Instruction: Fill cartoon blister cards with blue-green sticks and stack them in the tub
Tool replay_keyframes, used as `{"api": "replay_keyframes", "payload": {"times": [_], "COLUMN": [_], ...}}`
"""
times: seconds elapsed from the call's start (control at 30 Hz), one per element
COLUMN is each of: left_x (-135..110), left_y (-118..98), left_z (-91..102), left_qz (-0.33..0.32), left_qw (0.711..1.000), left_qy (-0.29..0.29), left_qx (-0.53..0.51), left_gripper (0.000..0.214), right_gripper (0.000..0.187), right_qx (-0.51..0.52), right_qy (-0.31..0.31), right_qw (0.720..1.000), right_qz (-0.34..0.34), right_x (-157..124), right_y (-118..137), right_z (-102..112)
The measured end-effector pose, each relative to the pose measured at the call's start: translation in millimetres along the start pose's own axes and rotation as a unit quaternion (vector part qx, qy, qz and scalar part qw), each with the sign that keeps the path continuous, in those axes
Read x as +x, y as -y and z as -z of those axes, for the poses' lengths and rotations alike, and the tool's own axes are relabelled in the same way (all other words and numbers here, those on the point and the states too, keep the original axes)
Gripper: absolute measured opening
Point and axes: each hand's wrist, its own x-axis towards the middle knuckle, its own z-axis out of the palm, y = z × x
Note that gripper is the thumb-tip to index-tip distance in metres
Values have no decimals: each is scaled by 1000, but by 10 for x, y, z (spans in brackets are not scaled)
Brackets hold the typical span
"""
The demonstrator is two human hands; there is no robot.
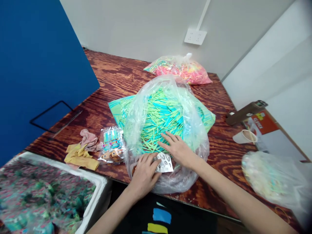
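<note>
Though slightly apart, right fingers (167, 138) on sticks (161, 113), left fingers (155, 163) at white card (166, 162)

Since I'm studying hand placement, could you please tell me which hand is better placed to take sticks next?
Probably the right hand: it reaches over the green and blue sticks, while the left hand is at the white printed card.

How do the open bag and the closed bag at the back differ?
The open bag is spread wide at its mouth; the closed bag is gathered shut. The open bag shows green and blue sticks; the closed bag shows much pink, with yellow and green. The open bag lies in front; the closed bag lies behind it, near the wall. Both are see-through plastic, on the table.
</note>
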Motion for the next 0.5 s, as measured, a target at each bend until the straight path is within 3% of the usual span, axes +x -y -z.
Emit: {"api": "replay_keyframes", "payload": {"times": [0.27,0.5], "left_x": [-8,-12], "left_y": [12,5], "left_z": [-19,-21], "left_qz": [1,5], "left_qw": [1000,1000], "left_qy": [1,4], "left_qx": [5,10], "left_gripper": [40,39], "right_gripper": [23,16], "right_qx": [2,-42], "right_qy": [1,-44], "right_qw": [1000,998], "right_qz": [-21,15], "right_x": [-55,-9], "right_y": [-6,10], "right_z": [-123,-286]}}
